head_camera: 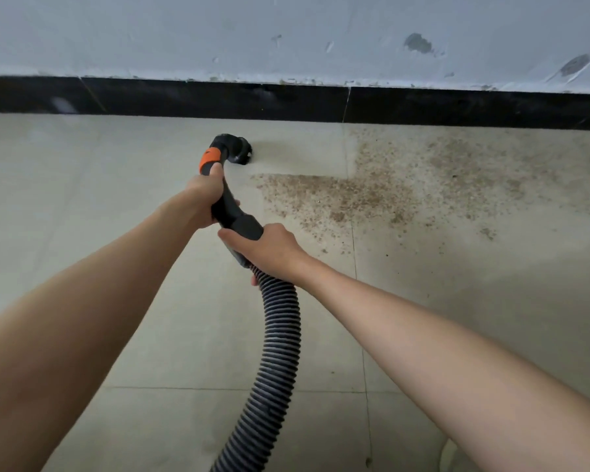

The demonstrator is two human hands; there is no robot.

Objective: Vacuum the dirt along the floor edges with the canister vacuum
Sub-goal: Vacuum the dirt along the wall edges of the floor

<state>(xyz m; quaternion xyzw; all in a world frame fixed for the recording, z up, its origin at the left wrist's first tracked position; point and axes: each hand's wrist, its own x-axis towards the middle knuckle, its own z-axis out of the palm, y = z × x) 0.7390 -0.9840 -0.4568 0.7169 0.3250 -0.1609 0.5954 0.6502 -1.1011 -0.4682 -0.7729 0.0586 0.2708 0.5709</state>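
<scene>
Black plastic forms the curved vacuum handle [226, 202] at the middle of the frame, with an orange collar [210, 157] near its top end. Beyond the collar sits a dark nozzle [236, 148], down on the pale tiled floor [116, 267] just short of the black skirting [184, 97] that runs across the upper part of the frame. The left hand [205, 195] is wrapped around the handle below the collar, fingers curled tight. The right hand [269, 250] grips the lower cuff where the ribbed grey-and-black hose [280, 335] joins, and the hose curves down to the bottom edge. Brown gritty dirt [338, 195] spreads over the tiles right of the nozzle, thinning toward the right edge. A scuffed grey wall [286, 35] fills the top.
</scene>
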